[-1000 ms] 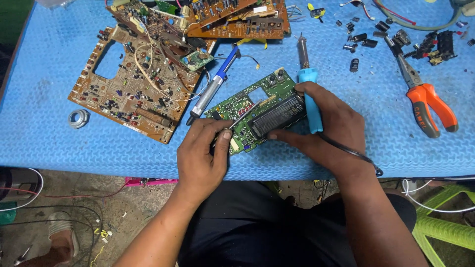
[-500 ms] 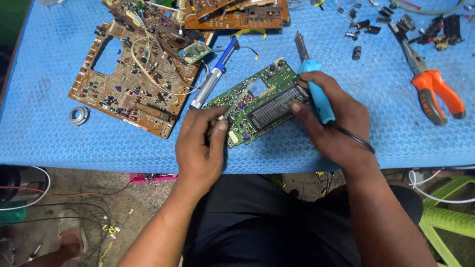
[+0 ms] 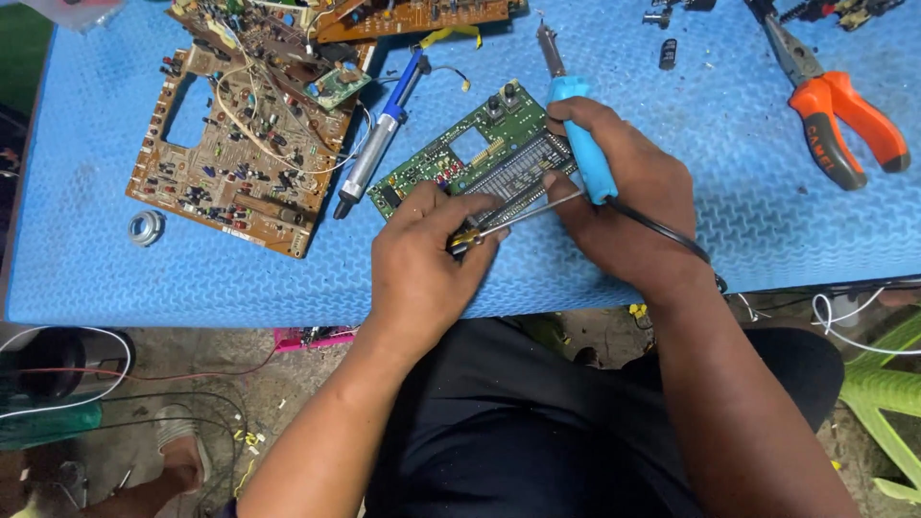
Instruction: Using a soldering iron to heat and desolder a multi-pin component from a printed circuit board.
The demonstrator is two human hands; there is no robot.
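Observation:
A green circuit board [image 3: 460, 153] with a dark display strip lies on the blue mat [image 3: 672, 240]. My right hand [image 3: 624, 197] rests on the board's right end and grips a blue-handled soldering iron [image 3: 576, 134], its tip pointing away from me. My left hand [image 3: 427, 254] sits at the board's near edge and pinches a small screwdriver [image 3: 508, 223], whose thin metal shaft reaches across to the fingers of my right hand. The iron's black cord runs back over my right wrist.
A blue and silver desoldering pump [image 3: 379, 139] lies left of the green board. A large brown circuit board [image 3: 235, 144] with loose wires sits further left, a metal ring [image 3: 146, 227] near it. Orange-handled pliers [image 3: 835, 115] lie at the right. More brown boards [image 3: 413, 14] are at the back.
My left hand has picked up a small screwdriver and now holds it across the board's near edge. My right hand keeps the soldering iron, shifted slightly.

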